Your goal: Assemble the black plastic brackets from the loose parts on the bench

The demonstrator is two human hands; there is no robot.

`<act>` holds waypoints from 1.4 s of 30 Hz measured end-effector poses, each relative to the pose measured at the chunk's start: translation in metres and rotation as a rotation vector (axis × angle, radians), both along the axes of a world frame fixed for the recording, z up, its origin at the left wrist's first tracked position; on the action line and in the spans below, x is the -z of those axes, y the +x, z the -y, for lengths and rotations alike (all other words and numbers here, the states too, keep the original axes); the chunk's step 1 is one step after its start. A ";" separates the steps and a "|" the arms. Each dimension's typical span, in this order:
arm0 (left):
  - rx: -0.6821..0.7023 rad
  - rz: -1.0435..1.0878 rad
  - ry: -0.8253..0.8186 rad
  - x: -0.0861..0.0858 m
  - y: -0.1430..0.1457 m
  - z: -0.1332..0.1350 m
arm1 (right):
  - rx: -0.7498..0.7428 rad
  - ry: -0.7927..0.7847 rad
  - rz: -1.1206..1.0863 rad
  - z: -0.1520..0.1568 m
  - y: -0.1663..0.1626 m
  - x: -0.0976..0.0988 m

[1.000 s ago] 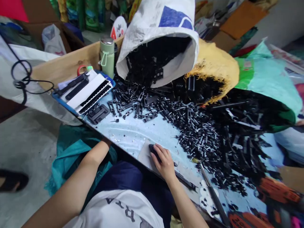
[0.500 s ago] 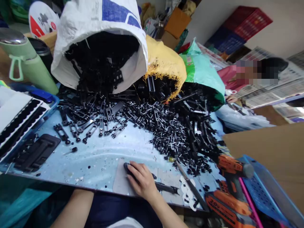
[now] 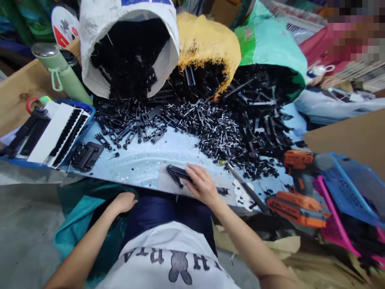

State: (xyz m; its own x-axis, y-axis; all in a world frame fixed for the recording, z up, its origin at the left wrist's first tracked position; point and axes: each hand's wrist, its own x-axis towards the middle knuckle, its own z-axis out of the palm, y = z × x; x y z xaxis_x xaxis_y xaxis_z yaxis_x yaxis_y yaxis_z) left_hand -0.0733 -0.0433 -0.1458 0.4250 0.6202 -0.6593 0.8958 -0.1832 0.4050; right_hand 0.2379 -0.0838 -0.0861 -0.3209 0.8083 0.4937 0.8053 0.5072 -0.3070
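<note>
While a black part [image 3: 177, 172] sits partly under the right hand [image 3: 202, 186] at the blue table [image 3: 141, 159], neither grip can be made out; the left hand [image 3: 126, 202] is beside teal cloth [image 3: 78, 216], sacks [image 3: 207, 38] beyond.

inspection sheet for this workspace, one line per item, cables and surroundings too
Surface: glossy light-blue tabletop, strewn with small bits
Job's things: narrow black piece, V-shaped at its left end, on a flat grey pad; heap of small black parts with silver pins beyond
Clutter: orange-and-black cordless drill at right; pale green metal-lidded flask at left
Grips: right hand touching the narrow black piece, firmness unclear; left hand below the table edge, fingers partly hidden
Cables: nothing seen
Surroundings: white sack, frayed yellow sack and green sack, mouths open, black parts inside
</note>
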 end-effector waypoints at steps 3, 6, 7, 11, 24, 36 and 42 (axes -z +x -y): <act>0.198 0.297 -0.095 -0.038 0.007 0.016 | 0.123 -0.007 0.016 0.025 0.037 0.002; 0.173 0.565 0.332 -0.064 0.053 0.007 | 0.233 -0.091 0.169 0.042 0.064 0.020; 0.229 0.584 0.535 -0.066 0.073 0.000 | 0.270 -0.112 0.231 0.045 0.070 0.027; 0.643 0.441 0.815 -0.048 0.144 -0.030 | 0.350 -0.163 0.463 0.044 0.076 0.044; 0.632 0.376 1.024 -0.024 0.162 -0.035 | 0.187 0.207 0.477 0.036 0.079 0.043; 0.278 1.288 0.653 -0.102 0.117 0.065 | -0.566 -0.185 -0.422 0.080 0.003 -0.075; 0.300 0.601 0.744 -0.090 0.120 0.025 | -0.299 -0.215 -0.141 0.049 0.030 -0.025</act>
State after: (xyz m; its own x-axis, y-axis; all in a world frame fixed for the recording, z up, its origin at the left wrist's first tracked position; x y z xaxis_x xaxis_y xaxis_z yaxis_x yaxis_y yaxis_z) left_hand 0.0462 -0.0687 -0.0555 0.7665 0.6003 0.2283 0.4553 -0.7586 0.4661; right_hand 0.2675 -0.1331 -0.0608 -0.4986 0.7795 0.3792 0.5742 0.6247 -0.5291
